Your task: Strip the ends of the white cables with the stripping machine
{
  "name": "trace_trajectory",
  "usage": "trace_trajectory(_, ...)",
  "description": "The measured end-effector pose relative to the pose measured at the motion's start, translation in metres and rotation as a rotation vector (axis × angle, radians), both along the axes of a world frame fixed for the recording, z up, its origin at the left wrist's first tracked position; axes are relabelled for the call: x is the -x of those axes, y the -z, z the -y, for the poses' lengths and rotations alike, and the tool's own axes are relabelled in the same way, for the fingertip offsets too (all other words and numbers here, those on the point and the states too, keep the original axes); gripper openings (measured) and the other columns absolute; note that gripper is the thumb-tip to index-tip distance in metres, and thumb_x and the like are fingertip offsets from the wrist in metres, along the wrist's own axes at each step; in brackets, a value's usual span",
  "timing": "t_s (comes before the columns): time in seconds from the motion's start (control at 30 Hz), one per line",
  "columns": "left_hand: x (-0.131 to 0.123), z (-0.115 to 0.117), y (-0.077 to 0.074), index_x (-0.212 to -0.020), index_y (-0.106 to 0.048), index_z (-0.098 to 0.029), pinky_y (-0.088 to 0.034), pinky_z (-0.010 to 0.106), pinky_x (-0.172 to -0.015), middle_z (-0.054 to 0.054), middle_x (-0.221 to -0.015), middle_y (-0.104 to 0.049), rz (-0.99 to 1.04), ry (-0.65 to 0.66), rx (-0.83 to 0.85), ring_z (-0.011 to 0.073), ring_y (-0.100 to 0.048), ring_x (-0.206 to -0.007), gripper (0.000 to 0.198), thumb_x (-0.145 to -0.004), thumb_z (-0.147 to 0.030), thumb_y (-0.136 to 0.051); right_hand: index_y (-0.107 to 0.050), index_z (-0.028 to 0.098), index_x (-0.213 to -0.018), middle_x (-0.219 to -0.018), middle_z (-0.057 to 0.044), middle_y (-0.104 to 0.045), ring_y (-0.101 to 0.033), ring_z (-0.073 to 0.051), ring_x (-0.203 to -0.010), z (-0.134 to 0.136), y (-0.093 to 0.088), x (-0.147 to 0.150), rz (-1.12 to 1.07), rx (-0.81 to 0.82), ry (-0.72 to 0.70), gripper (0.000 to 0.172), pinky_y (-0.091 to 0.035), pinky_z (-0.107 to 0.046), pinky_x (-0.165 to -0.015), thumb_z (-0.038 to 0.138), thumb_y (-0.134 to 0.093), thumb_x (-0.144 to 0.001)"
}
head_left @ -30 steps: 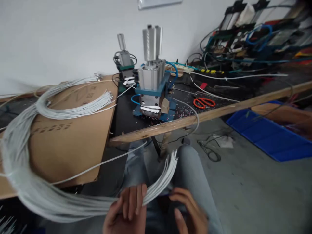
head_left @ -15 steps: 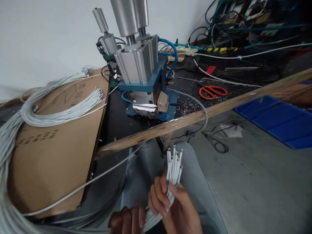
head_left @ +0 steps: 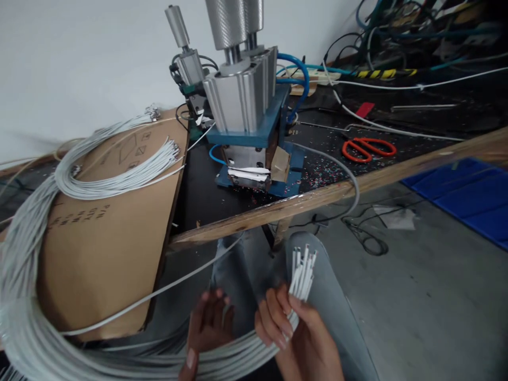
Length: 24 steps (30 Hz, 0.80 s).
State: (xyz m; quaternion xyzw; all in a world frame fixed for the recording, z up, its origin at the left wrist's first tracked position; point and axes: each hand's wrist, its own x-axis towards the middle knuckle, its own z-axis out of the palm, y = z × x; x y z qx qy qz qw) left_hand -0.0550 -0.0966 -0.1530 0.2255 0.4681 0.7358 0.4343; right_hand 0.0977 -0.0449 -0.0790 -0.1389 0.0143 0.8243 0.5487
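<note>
My right hand (head_left: 296, 328) is wrapped around a bundle of white cables (head_left: 304, 272) close to its cut ends, which point upward and show small coloured wire tips. To its left, my left hand (head_left: 212, 320) is open, fingers spread behind the bundle and thumb on the near side. The cables pass between that thumb and the fingers without being gripped. From there the bundle curves left and up onto a cardboard sheet (head_left: 107, 264), where another looped length of cables (head_left: 130, 180) lies with its ends fanned out.
Ahead on the black bench stands a pneumatic press (head_left: 242, 106) with a blue frame. Red-handled scissors (head_left: 369, 149) lie to its right among coloured scraps. A wooden edge (head_left: 254, 214) borders the bench. A blue bin (head_left: 464, 196) is on the floor at right.
My left hand has released the cable bundle and opened, rising a little. My right hand keeps its hold. The whole view has shifted slightly.
</note>
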Motion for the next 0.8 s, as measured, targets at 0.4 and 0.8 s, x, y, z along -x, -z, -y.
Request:
trace_trajectory(0.4, -0.027, -0.029, -0.064, -0.130, -0.070, -0.039, -0.060, 0.034, -0.100, -0.001, -0.130, -0.078, 0.093, 0.161, -0.167, 0.0215, -0.071, -0.121, 0.035, -0.098, -0.049, -0.059, -0.075, 0.011, -0.098, -0.101, -0.011, -0.079, -0.034, 0.005, -0.039, -0.025, 0.009, 0.020, 0.106, 0.452, -0.084, 0.059, -0.038, -0.012, -0.040, 0.036, -0.102, -0.052)
trace_trajectory(0.8, -0.017, -0.006, -0.047, -0.121, -0.074, -0.021, -0.059, 0.042, -0.099, 0.007, -0.122, -0.079, -0.048, 0.135, -0.019, 0.0251, -0.072, -0.115, 0.047, -0.091, -0.057, -0.068, -0.074, 0.013, -0.093, -0.087, 0.002, -0.078, -0.030, 0.006, -0.033, -0.051, 0.008, 0.033, -0.018, 0.332, -0.092, 0.048, -0.031, -0.008, -0.033, 0.026, -0.101, -0.056)
